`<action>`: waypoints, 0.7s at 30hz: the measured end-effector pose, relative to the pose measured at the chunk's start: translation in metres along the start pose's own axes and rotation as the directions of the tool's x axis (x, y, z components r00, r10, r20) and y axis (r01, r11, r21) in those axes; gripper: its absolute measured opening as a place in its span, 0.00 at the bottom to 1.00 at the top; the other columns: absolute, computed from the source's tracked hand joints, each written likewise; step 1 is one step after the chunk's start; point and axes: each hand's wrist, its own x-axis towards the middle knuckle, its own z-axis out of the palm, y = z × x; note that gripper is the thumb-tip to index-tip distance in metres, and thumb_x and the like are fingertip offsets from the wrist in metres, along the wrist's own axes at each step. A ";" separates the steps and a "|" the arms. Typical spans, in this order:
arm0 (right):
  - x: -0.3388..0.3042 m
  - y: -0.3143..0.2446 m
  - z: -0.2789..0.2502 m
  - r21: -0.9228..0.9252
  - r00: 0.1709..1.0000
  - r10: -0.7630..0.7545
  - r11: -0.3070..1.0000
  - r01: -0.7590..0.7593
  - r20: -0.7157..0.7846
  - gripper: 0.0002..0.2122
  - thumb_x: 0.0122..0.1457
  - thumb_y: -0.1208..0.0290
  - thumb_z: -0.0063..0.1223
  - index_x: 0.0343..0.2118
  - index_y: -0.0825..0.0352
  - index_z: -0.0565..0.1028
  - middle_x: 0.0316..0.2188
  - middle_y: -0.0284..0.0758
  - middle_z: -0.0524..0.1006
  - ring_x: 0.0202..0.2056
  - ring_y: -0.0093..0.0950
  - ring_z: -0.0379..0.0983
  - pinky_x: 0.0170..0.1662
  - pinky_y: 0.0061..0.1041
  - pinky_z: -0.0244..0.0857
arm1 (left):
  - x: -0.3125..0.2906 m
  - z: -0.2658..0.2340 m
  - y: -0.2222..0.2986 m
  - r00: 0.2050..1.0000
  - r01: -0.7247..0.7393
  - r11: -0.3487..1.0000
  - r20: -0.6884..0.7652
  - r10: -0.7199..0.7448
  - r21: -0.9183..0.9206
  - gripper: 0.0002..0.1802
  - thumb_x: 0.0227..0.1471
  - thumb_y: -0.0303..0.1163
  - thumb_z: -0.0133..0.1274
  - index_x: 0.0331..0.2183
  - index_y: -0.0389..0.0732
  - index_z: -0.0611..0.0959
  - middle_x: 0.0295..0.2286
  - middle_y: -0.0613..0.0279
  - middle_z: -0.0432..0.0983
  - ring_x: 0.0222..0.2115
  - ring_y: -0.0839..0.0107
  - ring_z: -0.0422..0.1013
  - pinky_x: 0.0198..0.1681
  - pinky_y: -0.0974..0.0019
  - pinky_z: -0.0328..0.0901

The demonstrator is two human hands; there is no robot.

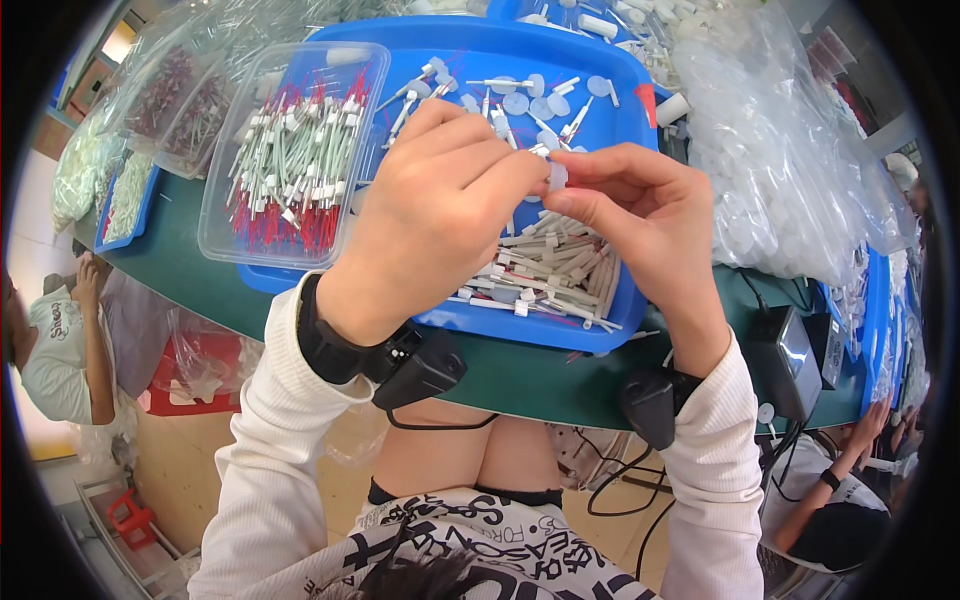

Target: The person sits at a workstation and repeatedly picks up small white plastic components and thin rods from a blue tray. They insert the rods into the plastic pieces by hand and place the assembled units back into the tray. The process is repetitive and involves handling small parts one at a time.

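Note:
My left hand (430,215) and my right hand (640,215) meet over a blue tray (470,50). Their fingertips pinch one small translucent white cap (557,177) between them. Under the hands lies a heap of white plastic sticks (555,270) at the tray's near edge. More white caps and pins (530,95) are scattered on the far part of the tray. A black band with a small device sits on each wrist.
A clear plastic box (290,150) of white sticks with red tips stands on the tray's left. Bags of white discs (770,150) pile up at the right. A black box (790,360) rests on the green table (520,375). Other people sit at the left and lower right.

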 end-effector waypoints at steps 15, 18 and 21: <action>0.013 0.010 -0.010 -0.599 0.921 -0.291 0.796 0.084 -0.258 0.12 0.49 0.65 0.65 0.34 0.65 0.79 0.27 0.32 0.79 0.31 0.27 0.74 0.36 0.26 0.64 | -0.005 -0.032 -0.008 0.880 0.257 0.928 0.333 -0.340 0.269 0.06 0.44 0.34 0.61 0.23 0.43 0.82 0.21 0.68 0.77 0.25 0.65 0.69 0.35 0.66 0.59; 0.015 0.018 -0.010 -0.766 0.903 -0.415 0.613 0.191 -0.107 0.11 0.50 0.64 0.63 0.34 0.63 0.80 0.26 0.32 0.78 0.31 0.31 0.71 0.36 0.30 0.62 | -0.007 -0.032 -0.007 0.842 0.278 0.910 0.377 -0.385 0.308 0.06 0.44 0.34 0.61 0.23 0.43 0.82 0.20 0.67 0.77 0.25 0.65 0.70 0.35 0.66 0.59; 0.016 0.013 -0.012 -0.795 0.903 -0.422 0.573 0.198 -0.079 0.08 0.54 0.66 0.58 0.34 0.63 0.80 0.28 0.33 0.77 0.34 0.36 0.70 0.41 0.33 0.60 | -0.006 -0.037 -0.011 0.831 0.413 0.888 0.316 -0.458 0.202 0.02 0.43 0.30 0.59 0.24 0.43 0.82 0.21 0.65 0.77 0.26 0.63 0.70 0.35 0.64 0.60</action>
